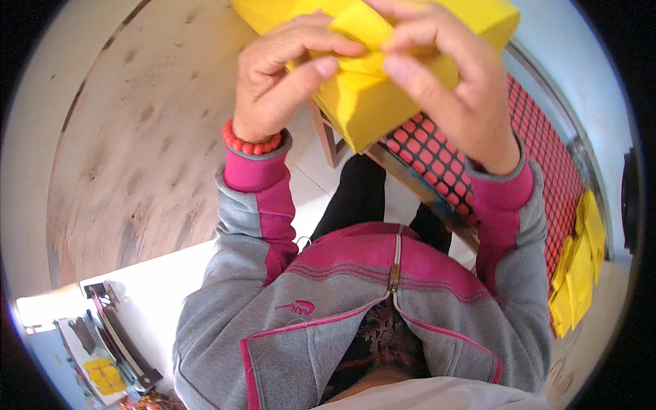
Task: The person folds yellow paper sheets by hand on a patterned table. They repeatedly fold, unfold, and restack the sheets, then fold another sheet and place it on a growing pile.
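Fingers of left hand [287, 75] and right hand [444, 82] pinch a yellow paper flap [359, 31] atop the yellow box [369, 102]; folding seems underway, pressing flat likely follows.

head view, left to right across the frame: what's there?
Small yellow pieces at the lower left → wooden surface → red bead bracelet → left hand → right hand → red grid mat → yellow sheet stack.

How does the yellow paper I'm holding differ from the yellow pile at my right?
The yellow box-shaped piece is held up in both hands, left hand and right hand, bulky, with a flap pinched. The yellow stack lies flat and untouched beside the red grid surface. Both are the same bright yellow.
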Tool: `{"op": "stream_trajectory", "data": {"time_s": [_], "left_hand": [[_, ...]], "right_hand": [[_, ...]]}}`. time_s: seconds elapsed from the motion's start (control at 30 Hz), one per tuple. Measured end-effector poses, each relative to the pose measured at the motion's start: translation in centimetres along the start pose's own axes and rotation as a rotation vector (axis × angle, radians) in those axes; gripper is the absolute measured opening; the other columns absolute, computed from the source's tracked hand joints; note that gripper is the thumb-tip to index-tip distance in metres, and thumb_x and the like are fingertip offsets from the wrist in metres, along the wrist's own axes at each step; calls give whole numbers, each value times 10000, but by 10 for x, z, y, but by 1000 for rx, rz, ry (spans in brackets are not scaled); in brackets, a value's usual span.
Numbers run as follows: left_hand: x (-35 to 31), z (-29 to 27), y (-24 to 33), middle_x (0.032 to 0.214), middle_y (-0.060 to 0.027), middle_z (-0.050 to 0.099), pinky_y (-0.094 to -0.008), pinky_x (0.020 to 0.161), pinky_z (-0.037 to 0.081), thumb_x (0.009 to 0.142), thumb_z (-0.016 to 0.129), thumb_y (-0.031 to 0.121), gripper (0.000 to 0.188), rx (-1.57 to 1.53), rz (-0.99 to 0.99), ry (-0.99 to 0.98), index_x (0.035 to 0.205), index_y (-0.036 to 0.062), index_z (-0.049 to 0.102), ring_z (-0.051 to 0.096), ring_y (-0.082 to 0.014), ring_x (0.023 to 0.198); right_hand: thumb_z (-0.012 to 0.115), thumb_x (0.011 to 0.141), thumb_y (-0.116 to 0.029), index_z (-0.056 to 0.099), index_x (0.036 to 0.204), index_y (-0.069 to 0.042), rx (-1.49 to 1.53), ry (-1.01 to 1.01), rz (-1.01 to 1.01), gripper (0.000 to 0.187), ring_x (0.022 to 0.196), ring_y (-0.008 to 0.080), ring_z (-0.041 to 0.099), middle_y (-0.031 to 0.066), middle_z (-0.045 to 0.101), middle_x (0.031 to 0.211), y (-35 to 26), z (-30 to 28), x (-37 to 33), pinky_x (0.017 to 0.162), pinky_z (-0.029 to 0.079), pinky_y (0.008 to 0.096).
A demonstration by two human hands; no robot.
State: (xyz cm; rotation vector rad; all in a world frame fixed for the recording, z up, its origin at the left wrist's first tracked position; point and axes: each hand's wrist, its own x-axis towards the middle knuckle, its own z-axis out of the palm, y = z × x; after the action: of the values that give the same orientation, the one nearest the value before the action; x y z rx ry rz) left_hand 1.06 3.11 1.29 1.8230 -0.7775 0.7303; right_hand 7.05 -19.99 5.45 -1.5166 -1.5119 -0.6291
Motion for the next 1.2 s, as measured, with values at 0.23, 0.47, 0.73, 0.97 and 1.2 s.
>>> {"op": "stream_trajectory", "data": {"time_s": [0.23,0.47,0.73,0.97,1.2], "left_hand": [[1,-12,-18,1218,-216,644,-404,1035,405,990,450,354,514,15,104,-34,1145,-95,646,603,-289,1135],[2,10,4,1171,-192,640,-373,993,434,1046,358,378,548,-11,184,1,1111,-88,639,610,-272,1092],[-4,7,-12,1174,-174,658,-358,1016,408,1019,417,289,455,-74,91,66,1143,-88,639,599,-249,1125],[-4,1,-4,1170,-173,659,-349,977,406,965,444,292,480,60,-36,12,1135,-100,662,583,-244,1108],[8,10,10,1107,-156,686,-359,979,435,935,520,181,311,-36,109,-28,1034,-39,717,613,-276,1063]], "right_hand": [[665,889,-87,654,952,13,-147,-143,318,118,943,264,683,187,680,1063,-55,-45,-47,821,535,325],[625,933,-131,624,1020,7,630,-495,724,163,937,309,669,177,678,1020,-88,9,-172,811,537,364],[537,986,-205,597,1227,-31,-811,-414,1007,304,1146,355,587,185,602,1261,-18,41,-328,981,450,451],[577,973,-252,543,1336,-52,-820,-23,891,415,1248,353,521,170,569,1336,13,37,-357,1029,425,455],[625,893,-150,594,1230,-35,-833,-312,974,357,1122,392,574,214,610,1190,-31,41,-319,942,462,473]]}}
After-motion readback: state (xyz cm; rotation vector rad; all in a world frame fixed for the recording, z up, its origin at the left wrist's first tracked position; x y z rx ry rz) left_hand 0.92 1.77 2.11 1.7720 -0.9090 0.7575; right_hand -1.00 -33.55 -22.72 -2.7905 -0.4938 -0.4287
